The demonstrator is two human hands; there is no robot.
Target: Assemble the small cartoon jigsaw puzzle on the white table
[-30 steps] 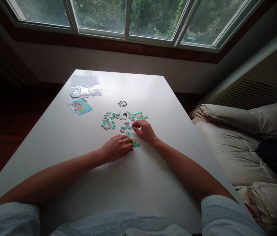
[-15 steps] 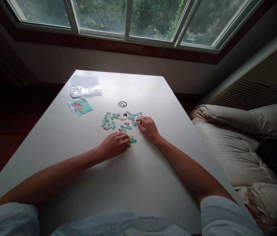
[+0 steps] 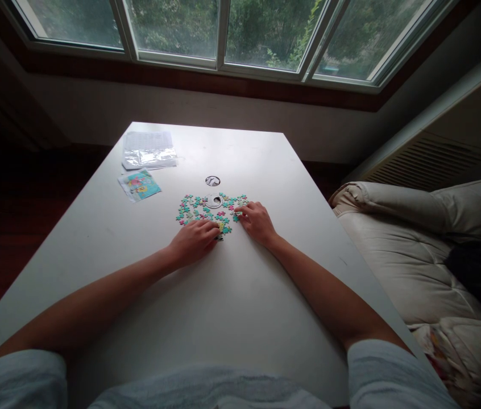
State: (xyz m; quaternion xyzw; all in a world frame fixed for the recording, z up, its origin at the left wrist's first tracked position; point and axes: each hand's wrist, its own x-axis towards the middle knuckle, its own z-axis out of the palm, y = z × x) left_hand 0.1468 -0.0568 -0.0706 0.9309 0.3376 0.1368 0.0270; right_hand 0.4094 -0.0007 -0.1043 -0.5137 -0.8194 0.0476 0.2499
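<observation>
Left hand (image 3: 195,241) and right hand (image 3: 257,221), half-curled, grips unclear, sit at puzzle pieces (image 3: 188,211), too small to count, central on the worktop (image 3: 240,318); far left, one picture card (image 3: 140,184), one packet (image 3: 149,156), contents unclear.

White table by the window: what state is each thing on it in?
Puzzle pieces: spread out, mostly loose
Near cluster: bunched together; too small to tell whether joined
Left hand: curled over the near cluster's left side
Right hand: bent at the rightmost pieces; grip unclear
Nearer round disc: lying among the pieces
Farther round disc: flat, apart from the pieces
Picture sheet: flat, picture up
Plastic packet: flat, creased
</observation>
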